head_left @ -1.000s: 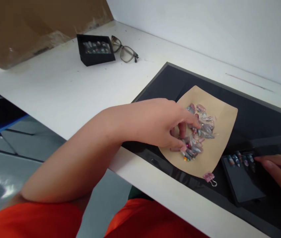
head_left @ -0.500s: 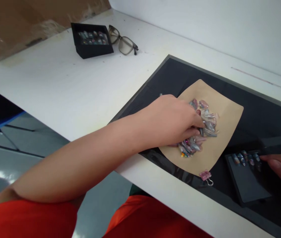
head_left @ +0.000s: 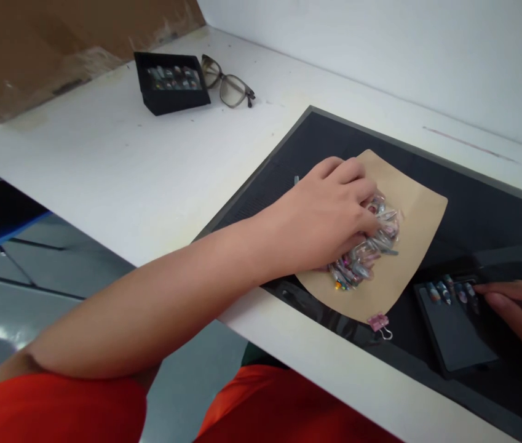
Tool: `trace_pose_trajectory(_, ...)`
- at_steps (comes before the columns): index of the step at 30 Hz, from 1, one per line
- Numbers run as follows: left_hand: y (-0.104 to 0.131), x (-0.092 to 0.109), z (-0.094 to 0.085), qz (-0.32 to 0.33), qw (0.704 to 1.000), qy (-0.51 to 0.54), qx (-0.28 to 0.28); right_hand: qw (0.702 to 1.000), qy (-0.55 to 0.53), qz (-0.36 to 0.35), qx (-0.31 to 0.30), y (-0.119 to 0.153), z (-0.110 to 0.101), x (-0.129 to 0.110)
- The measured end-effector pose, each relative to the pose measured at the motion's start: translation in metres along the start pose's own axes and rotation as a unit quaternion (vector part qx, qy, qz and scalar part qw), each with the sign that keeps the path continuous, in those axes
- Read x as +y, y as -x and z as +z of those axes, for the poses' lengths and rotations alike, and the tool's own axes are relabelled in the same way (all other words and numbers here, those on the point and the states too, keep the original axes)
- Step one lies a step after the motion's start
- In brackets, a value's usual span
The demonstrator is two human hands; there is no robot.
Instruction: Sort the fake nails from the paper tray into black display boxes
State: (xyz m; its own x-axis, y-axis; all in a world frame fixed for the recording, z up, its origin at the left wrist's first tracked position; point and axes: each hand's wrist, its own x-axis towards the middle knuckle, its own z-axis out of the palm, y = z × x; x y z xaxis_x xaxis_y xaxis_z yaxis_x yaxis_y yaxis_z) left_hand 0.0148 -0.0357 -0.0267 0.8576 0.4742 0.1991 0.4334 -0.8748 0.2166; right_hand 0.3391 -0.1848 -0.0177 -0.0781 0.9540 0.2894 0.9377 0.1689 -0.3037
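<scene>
My left hand (head_left: 334, 206) rests palm down over a heap of small decorated nail tips (head_left: 364, 255), its fingers bent round part of the heap; what they hold, if anything, is hidden. The heap lies on a tan sheet (head_left: 412, 203) with a pink binder clip (head_left: 379, 322) near its lower corner. At the right edge, my right hand (head_left: 514, 299) touches the rightmost of several nail tips (head_left: 447, 290) lined up along the top of a small dark panel (head_left: 458, 338). Its thumb and forefinger are close together at that tip.
A black mat (head_left: 482, 215) lies under the sheet and panel. Farther back on the white table (head_left: 104, 166) stand a black box (head_left: 175, 101) of nail tips and folded-out glasses (head_left: 233, 91). A brown board (head_left: 58, 49) borders the back left.
My left hand has shifted slightly up and left, with its fingers now more raised and spread over the heap. My right hand stays at the end of the row. The view has moved slightly.
</scene>
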Motion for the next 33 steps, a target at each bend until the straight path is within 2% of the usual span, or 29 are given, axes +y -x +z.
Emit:
trace_pose_trajectory(4,-0.001,0.0,-0.004,0.005,1.0,0.0,-0.029,1.0,-0.01,0.005,0.022,0.0,0.0,-0.002)
trace_pose_trajectory(7,-0.002,-0.001,-0.007,-0.005,0.999,0.011,-0.038,1.0,-0.012,0.006,0.011,0.0,0.001,-0.003)
trace_pose_trajectory(15,0.001,-0.011,-0.017,-0.026,0.995,0.098,0.022,1.0,-0.01,0.013,-0.013,0.001,-0.001,0.003)
trace_pose_trajectory(22,0.003,-0.012,-0.026,-0.033,0.983,0.181,0.023,0.999,-0.037,-0.003,-0.035,0.004,0.002,0.008)
trace_pose_trajectory(28,0.0,-0.011,-0.019,-0.034,0.964,0.262,-0.016,0.999,-0.04,-0.018,-0.03,0.007,0.003,0.013)
trace_pose_trajectory(33,-0.001,-0.011,-0.011,0.011,0.966,0.259,-0.007,0.999,-0.029,-0.021,-0.038,0.008,0.003,0.019)
